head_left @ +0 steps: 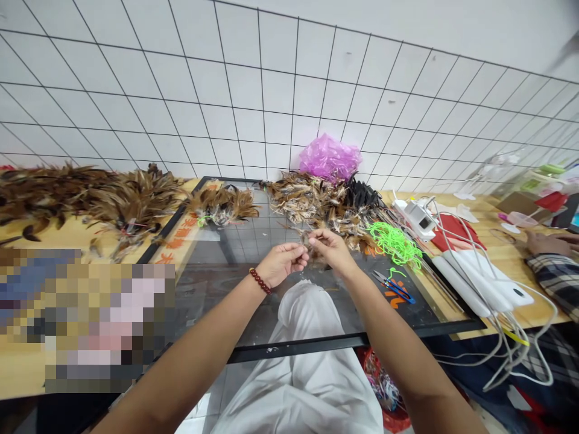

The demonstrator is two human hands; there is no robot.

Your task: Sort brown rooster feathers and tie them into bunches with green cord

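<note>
My left hand (286, 264), with a dark red bead bracelet (260, 281) at its wrist, is closed in a pinch above the glass tabletop. Close against it, my right hand (332, 248) pinches too. Between the fingertips shows a small brownish feather (306, 240), mostly hidden by the fingers. Just beyond the hands lies a large heap of brown feathers (298, 199), with black feathers (362, 198) at its right side. A smaller bunch of brown feathers (226, 204) rests further left on the glass. Blue-handled scissors (394, 286) and bright green cord (395, 244) lie right of my right hand.
Long brown feathers (90, 196) cover the wooden table at left. A pink plastic bag (330, 158) sits behind the heap, against the wire grid (275, 90). White cables and a white power strip (484, 283) lie at right, near another person's hand (545, 244). A red basket (395, 419) stands below.
</note>
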